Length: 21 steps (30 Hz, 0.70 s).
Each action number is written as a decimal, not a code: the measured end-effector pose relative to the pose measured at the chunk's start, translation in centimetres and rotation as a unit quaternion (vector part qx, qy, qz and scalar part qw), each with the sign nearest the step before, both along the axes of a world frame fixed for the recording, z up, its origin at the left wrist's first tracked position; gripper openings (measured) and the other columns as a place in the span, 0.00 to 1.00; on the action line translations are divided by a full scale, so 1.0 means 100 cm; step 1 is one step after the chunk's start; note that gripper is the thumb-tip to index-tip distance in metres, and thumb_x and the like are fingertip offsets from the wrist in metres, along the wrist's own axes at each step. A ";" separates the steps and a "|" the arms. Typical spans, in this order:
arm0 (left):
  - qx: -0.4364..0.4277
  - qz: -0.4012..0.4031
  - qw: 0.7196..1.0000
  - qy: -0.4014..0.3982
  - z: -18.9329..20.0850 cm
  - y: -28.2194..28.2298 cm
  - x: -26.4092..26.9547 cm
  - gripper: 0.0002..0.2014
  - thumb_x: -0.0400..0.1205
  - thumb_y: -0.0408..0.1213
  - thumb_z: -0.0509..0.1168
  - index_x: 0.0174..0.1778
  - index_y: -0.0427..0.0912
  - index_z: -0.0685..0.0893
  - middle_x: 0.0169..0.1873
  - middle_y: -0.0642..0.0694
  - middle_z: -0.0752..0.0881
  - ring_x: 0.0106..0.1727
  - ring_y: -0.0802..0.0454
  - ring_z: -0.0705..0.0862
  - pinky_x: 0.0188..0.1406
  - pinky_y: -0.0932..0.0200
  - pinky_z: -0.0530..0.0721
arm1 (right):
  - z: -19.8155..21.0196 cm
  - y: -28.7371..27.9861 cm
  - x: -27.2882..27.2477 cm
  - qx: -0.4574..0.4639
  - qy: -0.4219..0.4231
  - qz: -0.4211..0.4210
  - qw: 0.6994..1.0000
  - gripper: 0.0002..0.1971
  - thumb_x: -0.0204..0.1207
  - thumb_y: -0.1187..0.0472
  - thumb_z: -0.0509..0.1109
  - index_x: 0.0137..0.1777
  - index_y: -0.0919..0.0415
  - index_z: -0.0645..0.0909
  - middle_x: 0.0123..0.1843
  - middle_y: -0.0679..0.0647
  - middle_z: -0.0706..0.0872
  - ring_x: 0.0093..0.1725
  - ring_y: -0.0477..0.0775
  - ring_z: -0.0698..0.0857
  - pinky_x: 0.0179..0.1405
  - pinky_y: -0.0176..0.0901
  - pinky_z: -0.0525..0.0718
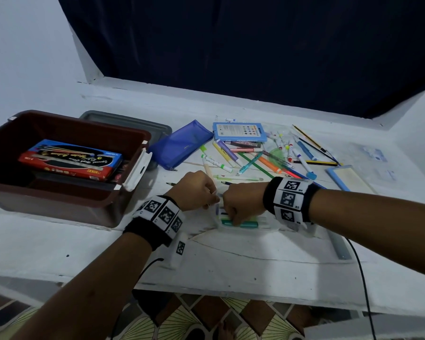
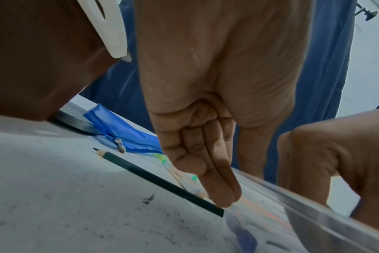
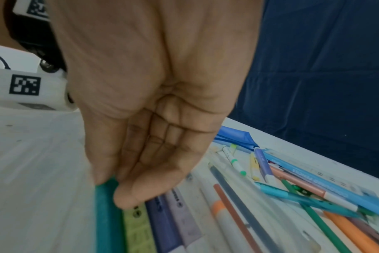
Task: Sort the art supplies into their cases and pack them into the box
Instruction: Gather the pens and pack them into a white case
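- Right hand (image 1: pixel 241 202) curls down over the markers (image 1: pixel 238 223) in a clear case (image 1: pixel 268 223), fingertips (image 3: pixel 128 196) on the teal one.
- Left hand (image 1: pixel 196 191), fingers curled, pinches the case's far-left edge.
- Box (image 1: pixel 66 187) stands left of it; loose pens (image 1: pixel 263 160) lie beyond both hands.

- I saw the box (image 1: pixel 66 190) as smooth brown plastic with a white plastic latch (image 1: pixel 138 171).
- The pouch (image 1: pixel 179 143) looked like thin, glossy blue plastic mesh; its zip pull (image 2: pixel 120 147) was shiny metal.
- The table (image 1: pixel 231 256) was matt white, painted, scuffed and cracked.
- The case (image 2: pixel 303 202) under my hands was clear glossy plastic.
- The dark pencil (image 2: pixel 158 179) looked like painted wood.
- The paint set (image 1: pixel 71 159) seemed glossy printed card.
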<state>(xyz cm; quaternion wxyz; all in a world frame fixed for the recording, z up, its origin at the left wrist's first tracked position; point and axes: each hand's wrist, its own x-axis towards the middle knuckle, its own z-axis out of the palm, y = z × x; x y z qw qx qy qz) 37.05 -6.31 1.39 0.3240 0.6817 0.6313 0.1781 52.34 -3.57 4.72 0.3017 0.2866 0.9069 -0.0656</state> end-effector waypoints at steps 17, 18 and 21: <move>-0.004 0.000 1.000 0.000 0.001 -0.002 0.002 0.08 0.76 0.37 0.74 0.47 0.36 0.90 0.28 0.49 0.88 0.34 0.53 0.89 0.35 0.66 0.80 | -0.003 0.009 0.005 -0.022 -0.006 -0.001 1.000 0.09 0.77 0.56 0.73 0.45 0.62 0.89 0.36 0.51 0.85 0.35 0.54 0.82 0.35 0.40 0.78; -0.004 0.001 1.000 0.001 0.001 -0.002 0.002 0.08 0.76 0.37 0.74 0.47 0.36 0.90 0.29 0.47 0.89 0.35 0.53 0.89 0.38 0.65 0.82 | -0.002 0.009 0.005 -0.024 -0.004 -0.002 1.000 0.08 0.78 0.56 0.73 0.45 0.61 0.89 0.35 0.51 0.85 0.35 0.54 0.82 0.35 0.40 0.78; -0.001 0.003 1.000 -0.001 0.002 -0.003 0.002 0.08 0.76 0.37 0.74 0.47 0.36 0.89 0.31 0.45 0.90 0.34 0.54 0.89 0.41 0.64 0.82 | -0.002 0.010 0.008 -0.044 0.008 -0.017 0.999 0.07 0.77 0.57 0.74 0.40 0.58 0.87 0.29 0.47 0.83 0.31 0.52 0.82 0.39 0.43 0.83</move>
